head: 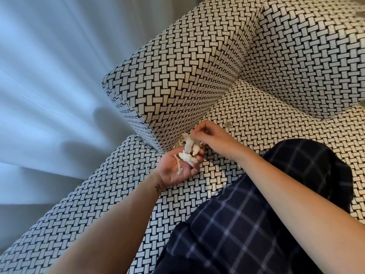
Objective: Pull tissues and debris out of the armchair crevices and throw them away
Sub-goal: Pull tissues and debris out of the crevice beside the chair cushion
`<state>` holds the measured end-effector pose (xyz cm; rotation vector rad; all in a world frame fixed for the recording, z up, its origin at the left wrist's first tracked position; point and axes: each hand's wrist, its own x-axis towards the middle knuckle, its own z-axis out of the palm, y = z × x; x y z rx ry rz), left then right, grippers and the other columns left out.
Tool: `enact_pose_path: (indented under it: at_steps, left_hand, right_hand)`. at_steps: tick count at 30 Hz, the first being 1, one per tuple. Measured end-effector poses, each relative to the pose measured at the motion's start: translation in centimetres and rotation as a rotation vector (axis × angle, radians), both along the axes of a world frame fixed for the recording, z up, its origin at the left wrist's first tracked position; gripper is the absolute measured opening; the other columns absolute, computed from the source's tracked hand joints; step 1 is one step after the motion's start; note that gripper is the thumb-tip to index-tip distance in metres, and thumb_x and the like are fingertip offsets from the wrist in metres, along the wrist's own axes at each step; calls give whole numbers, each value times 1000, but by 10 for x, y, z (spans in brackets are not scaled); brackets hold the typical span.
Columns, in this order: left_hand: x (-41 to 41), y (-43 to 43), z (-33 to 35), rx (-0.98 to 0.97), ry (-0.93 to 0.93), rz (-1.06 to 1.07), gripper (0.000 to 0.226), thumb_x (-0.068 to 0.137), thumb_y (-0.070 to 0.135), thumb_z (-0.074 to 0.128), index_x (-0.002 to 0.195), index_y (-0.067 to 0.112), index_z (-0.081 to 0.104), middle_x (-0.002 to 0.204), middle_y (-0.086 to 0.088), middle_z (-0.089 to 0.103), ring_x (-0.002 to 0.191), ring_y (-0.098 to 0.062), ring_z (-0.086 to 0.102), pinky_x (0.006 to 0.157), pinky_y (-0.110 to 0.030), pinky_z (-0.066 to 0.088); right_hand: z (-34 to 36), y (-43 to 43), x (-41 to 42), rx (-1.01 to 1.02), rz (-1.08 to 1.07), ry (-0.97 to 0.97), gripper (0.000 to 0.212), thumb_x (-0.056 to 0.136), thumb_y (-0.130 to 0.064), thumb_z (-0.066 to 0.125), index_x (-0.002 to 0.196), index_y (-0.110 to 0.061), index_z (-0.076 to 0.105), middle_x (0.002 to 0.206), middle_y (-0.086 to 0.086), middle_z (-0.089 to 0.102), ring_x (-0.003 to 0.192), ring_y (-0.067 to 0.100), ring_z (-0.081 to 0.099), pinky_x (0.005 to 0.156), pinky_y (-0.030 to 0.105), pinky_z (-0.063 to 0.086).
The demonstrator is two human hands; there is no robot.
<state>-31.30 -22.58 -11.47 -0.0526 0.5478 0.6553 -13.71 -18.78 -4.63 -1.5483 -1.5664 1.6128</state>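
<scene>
Your plaid trouser leg (pixel 246 224) rests on the seat cushion (pixel 266 119), close to the crevice where the cushion meets the armrest (pixel 177 86). Draw the tissue wad (pixel 189 142) out slowly and straight, so it does not tear and leave shreds in the seam, and have the cupped palm right under it to catch what falls. Your right hand (pixel 213 138) has its fingertips closed narrow, pinching the wad at the mouth of the crevice. Your left hand (pixel 177 167) lies palm up just beside it, fingers loosely curled round the tissue scraps (pixel 187 158) in it. A small round disc (pixel 228 124) lies on the cushion near your right hand.
</scene>
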Motion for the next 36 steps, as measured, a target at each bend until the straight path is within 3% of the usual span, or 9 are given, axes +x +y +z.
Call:
enact_pose_path:
  at_steps: [4,6,10,13,17,24,29,32,36]
  left_hand:
    - [-3,2,-2,-97,-6,6,40,93,21,59,124,-4,64,114,-21,63,93,-31,65,77,-34,59]
    - [-6,3,-5,-127,8,-17,45,92,21,66,132,2,61,119,-22,60,98,-32,65,85,-21,56]
    - [-7,4,-5,-195,-32,-36,45,92,22,68,134,7,61,122,-21,56,101,-32,62,70,-27,61]
    - [-4,3,-5,-127,-49,-30,41,97,23,58,129,-3,60,121,-24,59,103,-32,63,83,-36,60]
    - [-3,3,-6,-103,-48,-43,44,100,19,49,134,-7,56,135,-21,57,109,-31,63,89,-35,57]
    - [-6,5,-6,-156,27,-73,40,88,6,66,121,-16,60,112,-32,61,91,-34,67,78,-30,61]
    - [-5,2,-3,-99,96,-99,44,84,4,74,124,-8,61,114,-22,61,98,-26,63,90,-20,48]
    - [-2,-1,1,-126,8,-67,35,90,-3,58,125,-1,54,116,-19,59,99,-29,61,86,-30,55]
    - [-1,-5,2,-99,11,-101,32,98,0,35,123,1,53,116,-16,55,99,-29,59,85,-35,56]
  right_hand:
    - [-7,-3,2,21,101,-97,19,88,-21,76,104,-25,67,104,-6,67,88,10,65,75,24,53]
    - [-6,-4,2,23,122,-124,19,87,-17,76,102,-26,69,104,-5,70,88,12,68,78,30,57]
    - [-4,-7,-1,48,164,-208,18,89,-18,71,100,-32,68,105,-7,69,87,13,70,77,28,57]
    - [-4,-7,-7,-74,105,-70,15,97,-15,56,105,-21,67,108,2,68,73,11,63,61,22,50]
    - [-4,-2,-6,-182,-35,118,34,100,-15,38,96,-19,72,102,6,69,82,25,57,75,33,48]
    - [-5,-2,-3,-115,119,-11,31,93,2,58,114,-20,67,112,0,68,97,12,66,76,19,57]
    - [-7,-2,-1,-35,40,8,29,87,2,67,108,-18,68,108,7,68,89,13,64,73,15,56]
    - [-10,3,-1,-40,-104,95,16,95,-6,59,99,-17,69,103,8,70,86,15,66,80,26,57]
    - [-18,3,3,65,-84,-96,17,98,-15,58,101,-25,70,106,-3,71,98,10,66,88,25,50]
